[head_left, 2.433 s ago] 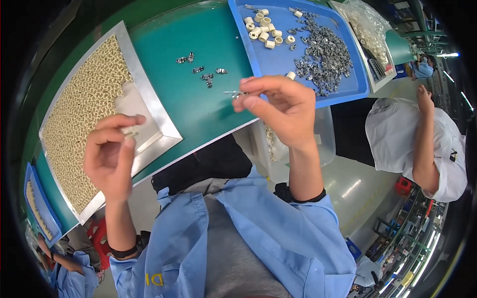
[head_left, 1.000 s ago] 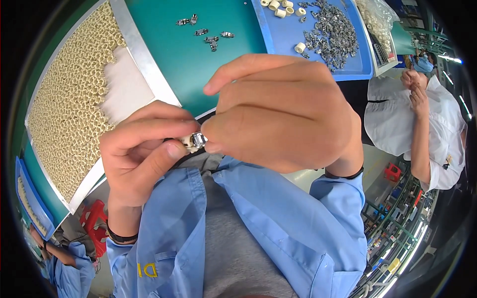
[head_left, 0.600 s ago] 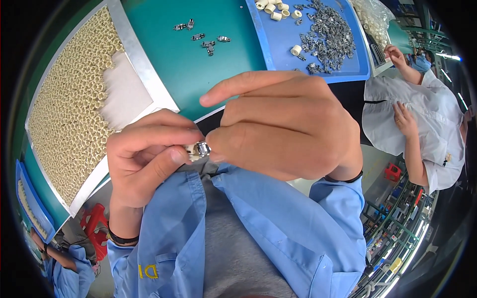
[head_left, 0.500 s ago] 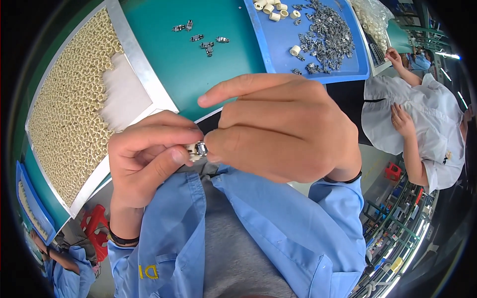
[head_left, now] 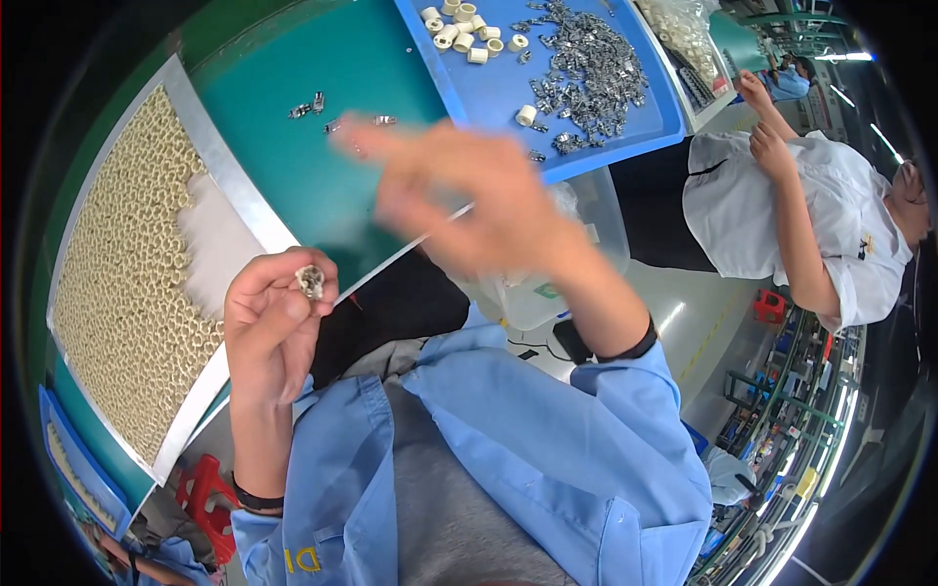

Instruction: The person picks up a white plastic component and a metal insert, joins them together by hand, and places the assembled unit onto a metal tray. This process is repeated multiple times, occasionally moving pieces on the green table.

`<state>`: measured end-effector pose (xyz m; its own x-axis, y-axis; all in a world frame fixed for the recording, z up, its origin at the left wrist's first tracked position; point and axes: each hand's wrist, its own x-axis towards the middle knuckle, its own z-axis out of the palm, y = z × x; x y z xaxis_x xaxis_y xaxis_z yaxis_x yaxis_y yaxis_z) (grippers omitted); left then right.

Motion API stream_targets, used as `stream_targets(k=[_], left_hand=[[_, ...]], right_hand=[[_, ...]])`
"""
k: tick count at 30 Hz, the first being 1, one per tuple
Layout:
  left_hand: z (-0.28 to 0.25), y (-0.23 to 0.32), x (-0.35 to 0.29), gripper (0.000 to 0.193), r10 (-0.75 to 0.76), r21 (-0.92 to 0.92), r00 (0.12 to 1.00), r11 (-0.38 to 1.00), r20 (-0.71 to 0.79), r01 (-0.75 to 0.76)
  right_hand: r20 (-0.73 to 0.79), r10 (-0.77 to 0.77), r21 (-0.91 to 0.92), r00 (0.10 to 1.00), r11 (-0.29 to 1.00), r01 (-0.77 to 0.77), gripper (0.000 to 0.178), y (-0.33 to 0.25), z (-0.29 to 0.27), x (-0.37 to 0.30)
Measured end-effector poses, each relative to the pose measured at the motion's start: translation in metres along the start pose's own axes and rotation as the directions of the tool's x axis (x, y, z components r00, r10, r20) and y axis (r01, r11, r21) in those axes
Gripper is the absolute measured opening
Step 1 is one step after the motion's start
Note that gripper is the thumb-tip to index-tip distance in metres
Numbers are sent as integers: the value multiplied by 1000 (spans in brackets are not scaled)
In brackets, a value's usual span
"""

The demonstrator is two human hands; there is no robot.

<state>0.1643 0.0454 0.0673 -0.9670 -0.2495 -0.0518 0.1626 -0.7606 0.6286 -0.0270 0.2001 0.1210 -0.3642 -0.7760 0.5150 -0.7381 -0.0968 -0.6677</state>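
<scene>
My left hand [head_left: 278, 317] is closed, pinching a small cream round socket [head_left: 311, 281] between thumb and fingers. Metal shows inside the socket's opening. Smeared by motion, my right hand [head_left: 469, 200] reaches over the green tabletop [head_left: 254, 83], its index finger near several small metal clips [head_left: 319, 102]. Whether it holds anything cannot be made out.
To the left, a metal-framed tray [head_left: 259, 210] bears a mass of cream sockets [head_left: 127, 283]. A blue tray [head_left: 674, 122] at the top holds loose metal clips [head_left: 591, 73] and cream cylinders [head_left: 463, 41]. A person in a white shirt [head_left: 752, 210] stands at right.
My right hand has left the cream socket and moved up over the metal clips on the tabletop. My left hand has kept its pinch, and the socket's opening now faces up. The view has shifted.
</scene>
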Motion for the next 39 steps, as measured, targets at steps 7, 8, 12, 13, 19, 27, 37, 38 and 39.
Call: stream_targets(k=[7, 8, 12, 13, 19, 27, 37, 38, 39], left_hand=[[-5, -2, 3, 27, 7, 82, 998, 997, -68, -1], [-5, -2, 4, 27, 10, 78, 998, 997, -70, -5], [-1, -3, 9, 28, 5, 99, 998, 995, -62, 1], [0, -3, 9, 28, 1, 107, 998, 994, -59, 5], [2, -2, 13, 28, -1, 139, 999, 990, -46, 7], [19, 0, 19, 30, 23, 142, 993, 990, -116, -7], [36, 9, 9, 23, 212, 352, 975, 919, -64, -177], [37, 10, 7, 23, 225, 399, 973, 897, -44, -189], [37, 11, 6, 22, 236, 446, 971, 872, -24, -201]], right_hand=[[45, 33, -732, 998, 682, 10, 20, 130, -70, 13], [87, 52, -761, 995, 648, 33, 19, 131, -67, 14], [168, 138, -802, 976, 595, 54, 20, 137, -68, 21], [184, 171, -810, 968, 584, 51, 21, 137, -69, 23], [172, 91, -685, 981, 727, 53, 20, 114, -70, 23], [44, 305, 511, 951, 811, -284, 27, 31, -21, 1], [98, -15, 259, 995, 966, -11, 28, -21, -6, 0], [100, -16, 257, 995, 966, -10, 28, -24, -6, -1], [100, -8, 244, 995, 970, -17, 27, -27, -5, -1]])
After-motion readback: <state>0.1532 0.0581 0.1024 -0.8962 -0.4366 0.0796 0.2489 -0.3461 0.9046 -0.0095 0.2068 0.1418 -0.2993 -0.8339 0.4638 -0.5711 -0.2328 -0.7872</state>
